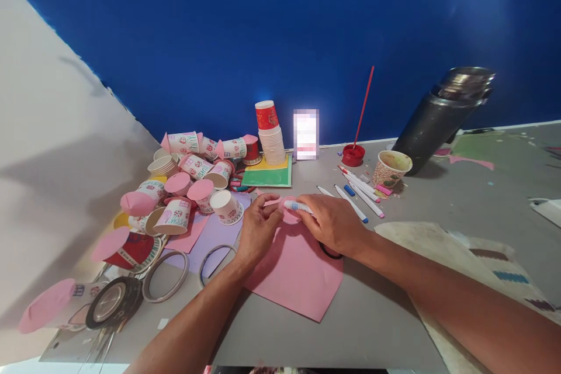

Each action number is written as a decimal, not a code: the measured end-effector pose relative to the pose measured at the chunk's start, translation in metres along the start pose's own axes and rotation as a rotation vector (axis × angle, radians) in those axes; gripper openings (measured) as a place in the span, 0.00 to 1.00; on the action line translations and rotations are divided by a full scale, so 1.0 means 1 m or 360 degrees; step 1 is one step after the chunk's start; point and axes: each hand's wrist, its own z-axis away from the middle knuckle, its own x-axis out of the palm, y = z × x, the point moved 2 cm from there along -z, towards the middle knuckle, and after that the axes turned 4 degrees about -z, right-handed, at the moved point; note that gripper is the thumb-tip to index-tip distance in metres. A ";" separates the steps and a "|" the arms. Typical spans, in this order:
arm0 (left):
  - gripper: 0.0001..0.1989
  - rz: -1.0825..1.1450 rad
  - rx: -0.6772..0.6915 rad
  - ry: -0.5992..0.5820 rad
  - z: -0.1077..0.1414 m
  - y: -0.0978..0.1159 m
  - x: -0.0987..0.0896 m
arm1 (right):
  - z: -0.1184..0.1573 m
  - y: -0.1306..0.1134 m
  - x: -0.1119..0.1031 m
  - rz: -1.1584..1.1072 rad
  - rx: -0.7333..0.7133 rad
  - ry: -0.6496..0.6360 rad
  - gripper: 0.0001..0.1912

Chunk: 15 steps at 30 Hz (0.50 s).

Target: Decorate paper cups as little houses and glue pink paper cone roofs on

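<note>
My right hand [335, 219] is closed around a white tube with blue print [298, 206], which lies across a small pink paper disc [291, 218]. Facing it, my left hand [262, 225] pinches the pink paper at the disc's left edge; its exact grip is partly hidden. Under both hands a large sheet of pink paper [302, 274] lies on the grey table. Part of a black ring [331, 252] shows beneath my right hand. Left of my left hand stands a plain white paper cup [225, 208], on a purple sheet [214, 245].
Decorated paper cups with pink cone tops [175, 216] crowd the left side, near tape rolls [114, 299]. A cup stack [272, 137] stands on a green pad [267, 177]. Several markers [353, 201], a red pot [353, 155], a used cup [391, 168] and a dark flask [433, 123] are to the right.
</note>
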 end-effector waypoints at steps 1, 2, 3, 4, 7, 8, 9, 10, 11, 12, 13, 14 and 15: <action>0.16 -0.0040 0.0002 0.0016 0.000 -0.001 0.000 | 0.001 0.001 0.001 0.0011 -0.0053 0.0020 0.12; 0.16 -0.0088 0.0009 0.0034 -0.001 -0.003 -0.001 | 0.001 0.001 0.002 0.0038 -0.0111 0.0042 0.12; 0.17 -0.0135 0.0018 0.0053 -0.001 -0.004 -0.002 | 0.001 0.001 0.003 0.0077 -0.0171 0.0067 0.13; 0.17 -0.0172 0.0032 0.0072 -0.002 -0.005 -0.002 | 0.001 0.001 0.003 0.0121 -0.0234 0.0095 0.13; 0.17 -0.0234 0.0091 0.0110 -0.002 -0.006 -0.003 | 0.001 0.000 0.003 0.0237 -0.0399 0.0166 0.14; 0.16 -0.0250 0.0110 0.0118 -0.002 -0.006 -0.003 | 0.001 -0.001 0.002 0.0266 -0.0440 0.0182 0.14; 0.16 -0.0270 0.0131 0.0130 -0.002 -0.005 -0.003 | 0.001 -0.002 0.001 0.0294 -0.0467 0.0200 0.14; 0.16 -0.0296 0.0148 0.0144 -0.002 -0.004 -0.003 | 0.001 -0.003 0.001 0.0321 -0.0478 0.0222 0.14; 0.17 -0.0324 0.0161 0.0162 -0.002 -0.003 -0.003 | 0.001 -0.004 0.000 0.0345 -0.0474 0.0251 0.14; 0.17 -0.0347 0.0170 0.0180 -0.001 -0.001 -0.002 | 0.001 -0.005 -0.001 0.0366 -0.0457 0.0283 0.14; 0.17 -0.0363 0.0176 0.0196 -0.001 0.000 -0.001 | 0.001 -0.006 -0.001 0.0379 -0.0431 0.0312 0.14; 0.17 -0.0371 0.0179 0.0209 -0.001 0.000 -0.001 | 0.002 -0.006 -0.002 0.0382 -0.0400 0.0334 0.13; 0.17 -0.0373 0.0176 0.0219 0.000 0.001 0.000 | 0.002 -0.006 -0.002 0.0376 -0.0369 0.0344 0.13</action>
